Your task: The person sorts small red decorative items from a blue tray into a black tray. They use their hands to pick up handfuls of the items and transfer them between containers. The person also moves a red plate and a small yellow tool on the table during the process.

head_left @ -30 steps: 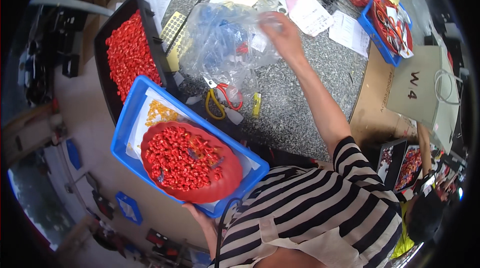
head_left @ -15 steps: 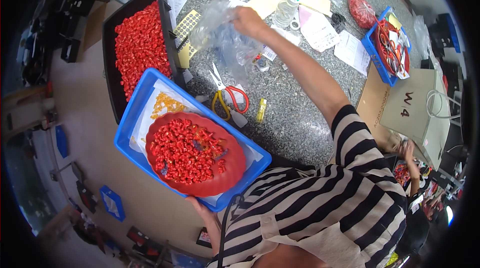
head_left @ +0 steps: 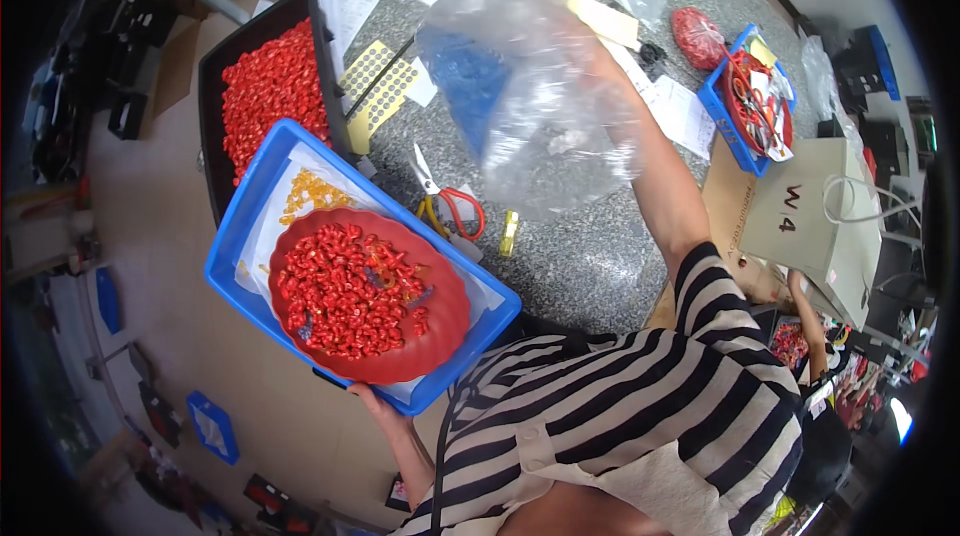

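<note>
- So, black tray point(head_left: 332, 96) of red bits point(head_left: 270, 91).
- Blue tray point(head_left: 250, 206), red plate point(head_left: 440, 326) inside, left hand point(head_left: 380, 410) gripping the tray's edge.
- Scissors point(head_left: 435, 192) on the table point(head_left: 590, 281).
- Blurry bag point(head_left: 555, 116) above it, veiling right hand point(head_left: 578, 31); can't tell the grip.

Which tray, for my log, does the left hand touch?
The blue tray holding red pieces, against the left hand; the black tray and scissors tray aren't touched.

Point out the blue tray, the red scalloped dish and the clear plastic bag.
Blue tray point(head_left: 243, 214), head view: on its left-hand wall.
Red scalloped dish point(head_left: 445, 301), head view: on its bare inner surface, right of centre.
Clear plastic bag point(head_left: 555, 141), head view: on its lower, motion-blurred part.
</note>
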`<action>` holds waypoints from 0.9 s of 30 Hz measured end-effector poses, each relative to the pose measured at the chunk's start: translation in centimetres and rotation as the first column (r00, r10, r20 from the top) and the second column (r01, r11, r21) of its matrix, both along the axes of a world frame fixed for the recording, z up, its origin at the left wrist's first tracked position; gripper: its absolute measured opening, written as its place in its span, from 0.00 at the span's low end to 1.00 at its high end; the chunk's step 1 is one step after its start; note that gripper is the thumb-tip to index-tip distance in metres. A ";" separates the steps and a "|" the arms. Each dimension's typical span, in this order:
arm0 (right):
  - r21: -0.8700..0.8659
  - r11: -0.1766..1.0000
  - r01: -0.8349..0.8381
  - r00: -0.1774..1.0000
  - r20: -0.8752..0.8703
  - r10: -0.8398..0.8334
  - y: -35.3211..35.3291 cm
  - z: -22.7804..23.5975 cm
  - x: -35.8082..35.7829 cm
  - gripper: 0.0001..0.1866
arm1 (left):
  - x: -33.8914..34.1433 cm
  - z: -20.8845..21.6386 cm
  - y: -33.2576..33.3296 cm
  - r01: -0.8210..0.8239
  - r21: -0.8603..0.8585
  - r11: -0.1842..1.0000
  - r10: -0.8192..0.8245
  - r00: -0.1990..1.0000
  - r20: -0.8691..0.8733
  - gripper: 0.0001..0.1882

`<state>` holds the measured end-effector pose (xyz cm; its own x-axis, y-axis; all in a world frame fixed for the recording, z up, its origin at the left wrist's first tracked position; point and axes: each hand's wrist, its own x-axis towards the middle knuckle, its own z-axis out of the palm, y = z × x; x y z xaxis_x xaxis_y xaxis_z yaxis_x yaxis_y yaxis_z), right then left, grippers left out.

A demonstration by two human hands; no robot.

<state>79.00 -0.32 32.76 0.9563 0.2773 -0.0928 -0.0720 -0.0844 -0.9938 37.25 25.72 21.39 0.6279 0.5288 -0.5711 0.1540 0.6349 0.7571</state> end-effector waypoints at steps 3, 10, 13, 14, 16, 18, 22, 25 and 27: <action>0.123 0.972 0.201 0.978 0.036 -0.207 -7.1 3.1 -3.1 0.17 | 2.2 3.7 -1.1 0.016 0.002 1.000 -0.016 0.997 -0.079 0.42; 0.096 0.748 0.656 0.742 0.100 -0.663 -24.0 9.1 -6.7 0.18 | 2.7 7.8 -3.9 0.175 -0.202 0.964 -0.194 0.978 -0.079 0.44; 0.053 0.635 0.771 0.629 0.097 -0.772 -29.7 13.3 -1.5 0.18 | 4.1 10.8 -3.9 0.190 -0.132 0.973 -0.213 0.957 -0.195 0.44; 0.051 0.600 0.799 0.594 0.090 -0.799 -31.3 13.2 -0.1 0.18 | 4.3 11.0 -4.1 0.198 -0.109 0.974 -0.218 0.948 -0.232 0.44; 0.052 0.537 0.842 0.533 0.076 -0.843 -34.6 13.0 2.3 0.19 | 4.7 11.7 -4.4 0.209 -0.077 0.975 -0.222 0.937 -0.270 0.44; 0.066 0.470 0.880 0.468 0.043 -0.883 -37.3 11.4 4.2 0.19 | 5.0 11.6 -4.2 0.225 -0.038 0.974 -0.225 0.923 -0.314 0.44; 0.195 0.413 0.890 0.429 -0.045 -0.902 -42.9 8.8 8.9 0.19 | 4.4 11.0 -5.1 0.248 0.036 0.968 -0.220 0.909 -0.353 0.44; 0.440 0.438 0.784 0.540 -0.135 -0.831 -51.9 5.2 11.2 0.15 | 4.5 10.1 -5.1 0.296 0.084 0.951 -0.244 0.893 -0.379 0.44; 0.504 0.339 0.795 0.465 -0.147 -0.873 -52.3 4.1 12.0 0.13 | 4.0 10.1 -5.6 0.259 0.059 0.964 -0.223 0.910 -0.351 0.43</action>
<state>91.02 -52.61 36.82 0.7016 -0.7081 -0.0797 0.2868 0.3831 -0.8781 41.26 20.16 31.52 0.5227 0.4522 -0.7227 0.5507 0.4680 0.6911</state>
